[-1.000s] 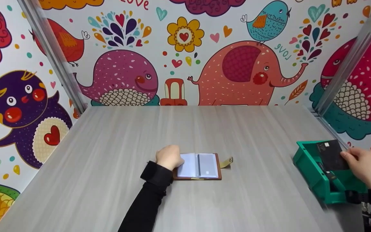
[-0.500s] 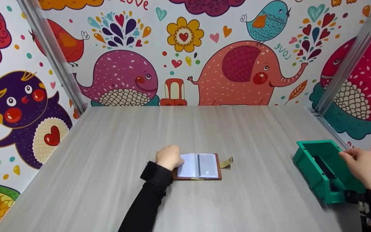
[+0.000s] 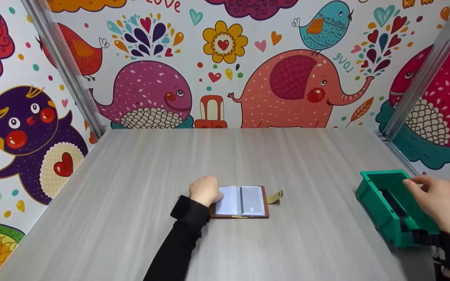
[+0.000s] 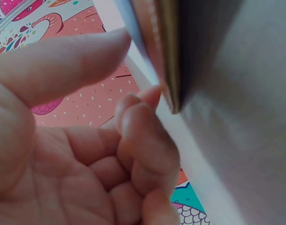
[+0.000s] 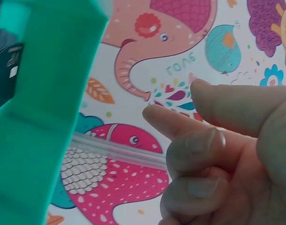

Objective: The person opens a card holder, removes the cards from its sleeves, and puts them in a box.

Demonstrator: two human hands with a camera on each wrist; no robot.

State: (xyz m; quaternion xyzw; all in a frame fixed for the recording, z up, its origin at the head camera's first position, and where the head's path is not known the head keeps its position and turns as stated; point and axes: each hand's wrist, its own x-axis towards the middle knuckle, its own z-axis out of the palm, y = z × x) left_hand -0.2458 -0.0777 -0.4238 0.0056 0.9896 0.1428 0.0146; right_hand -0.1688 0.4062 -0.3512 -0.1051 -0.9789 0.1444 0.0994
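A brown card holder [image 3: 266,201] with clear plastic sleeves lies spread on the table, its strap [image 3: 275,196] out to the right. My left hand [image 3: 204,190] grips its left edge, thumb over the sleeve page and other fingers curled at the edge, as the left wrist view shows from below. At the right, my right hand [image 3: 441,199] hovers over the near side of a green plastic bin [image 3: 379,212], holding nothing. In the right wrist view its thumb and forefinger [image 5: 169,121] stand apart, other fingers bent. Dark cards [image 3: 393,203] lie inside the bin.
The pale wood-grain table [image 3: 131,175] stretches around the card holder. Walls [image 3: 217,78] printed with cartoon animals close it in at the back and sides. A metal rail [image 3: 424,74] runs down the right corner, beyond the bin.
A black VIP card, held by the right hand over the bin a second ago, has been let go into it. The right hand has since shifted slightly left. The left hand stays put.
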